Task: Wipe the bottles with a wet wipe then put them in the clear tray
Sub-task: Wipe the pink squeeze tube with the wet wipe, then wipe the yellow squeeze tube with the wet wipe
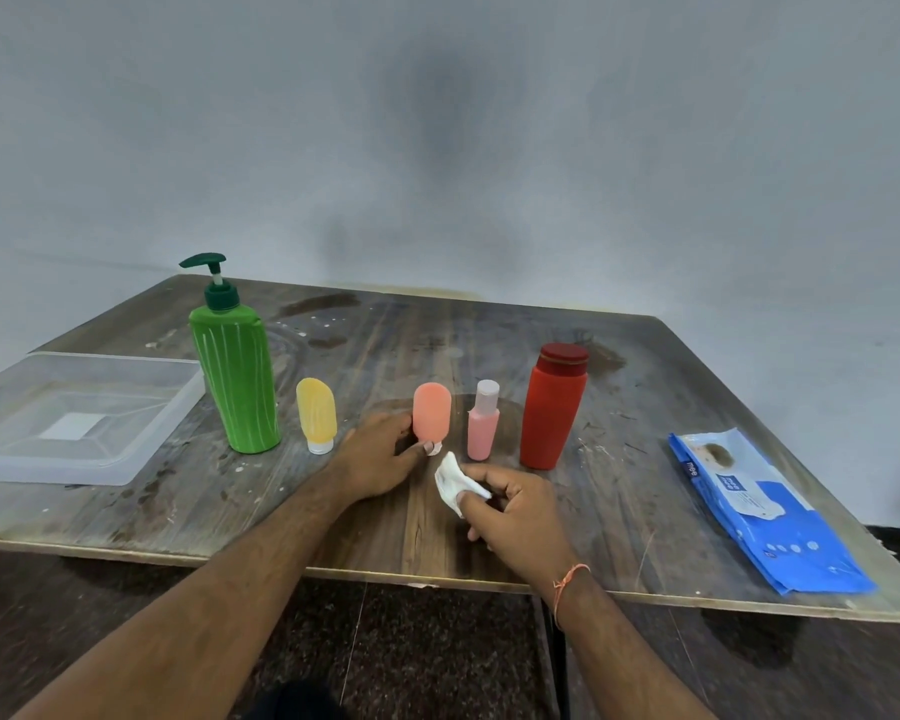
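Observation:
Several bottles stand in a row on the wooden table [645, 407]: a tall green pump bottle [237, 387], a small yellow tube [316, 415], an orange tube [432, 412], a small pink bottle [483, 426] and a red bottle [553, 407]. My left hand [378, 457] is closed around the lower part of the orange tube, which stands cap-down on the table. My right hand [510, 506] holds a crumpled white wet wipe [450, 483] just in front of the pink bottle. The clear tray [141, 444] lies at the far left with nothing in it.
A blue pack of wet wipes [765, 511] lies near the table's right edge. A grey wall stands behind the table. The table's front edge runs just under my forearms, with dark floor below.

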`<state>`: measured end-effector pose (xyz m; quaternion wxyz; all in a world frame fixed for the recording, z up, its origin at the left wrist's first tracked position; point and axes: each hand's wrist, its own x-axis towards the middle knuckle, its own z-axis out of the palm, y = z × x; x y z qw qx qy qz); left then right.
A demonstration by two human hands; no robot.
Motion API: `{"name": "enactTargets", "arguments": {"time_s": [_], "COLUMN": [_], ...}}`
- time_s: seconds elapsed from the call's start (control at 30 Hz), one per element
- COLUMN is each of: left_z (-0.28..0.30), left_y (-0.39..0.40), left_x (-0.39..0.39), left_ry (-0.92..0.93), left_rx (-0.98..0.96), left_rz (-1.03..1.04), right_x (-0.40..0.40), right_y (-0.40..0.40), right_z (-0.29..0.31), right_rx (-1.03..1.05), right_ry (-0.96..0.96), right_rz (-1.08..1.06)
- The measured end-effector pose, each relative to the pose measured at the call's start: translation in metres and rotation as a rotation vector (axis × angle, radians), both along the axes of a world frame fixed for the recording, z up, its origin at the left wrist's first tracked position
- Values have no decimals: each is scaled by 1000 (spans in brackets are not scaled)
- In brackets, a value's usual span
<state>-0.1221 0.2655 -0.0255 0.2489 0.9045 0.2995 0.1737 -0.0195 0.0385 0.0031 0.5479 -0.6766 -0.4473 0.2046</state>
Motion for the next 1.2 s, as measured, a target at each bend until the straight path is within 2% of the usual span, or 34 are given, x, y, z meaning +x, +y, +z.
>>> {"name": "enactTargets", "arguments": {"time_s": [0.13, 0.2, 0.3, 0.4, 0.53, 0.6, 0.77, 0.93, 1.2], "left_z": [8, 10, 10, 8, 12, 14, 6, 2, 0], "left_y": [-6, -9, -17, -33, -64, -74, -65, -49, -24], "left_x": [-3, -4, -10, -24, -48, -56, -57, -54, -55], "left_ry": [60, 25, -116, -359, -558, -608, -576, -557, -427], "left_rx": [38, 21, 2, 18, 321, 403, 147, -50, -138], "left_rz": [-7, -6, 20, 90, 138, 220, 464, 507, 581], "right_x": [2, 2, 1, 0, 1, 1, 2, 2, 0], "right_y": [1, 2, 2, 1, 3, 3, 2, 2, 1], "right_z": [0, 0, 1, 1, -1, -2, -4, -4, -1], "right_rx": [-9, -9, -4, 17, 28, 28, 27, 25, 33], "right_ry": [-3, -7, -16, -4, 2, 7, 17, -2, -15], "right_rz": [3, 4, 11, 21, 24, 28, 26, 22, 26]}}
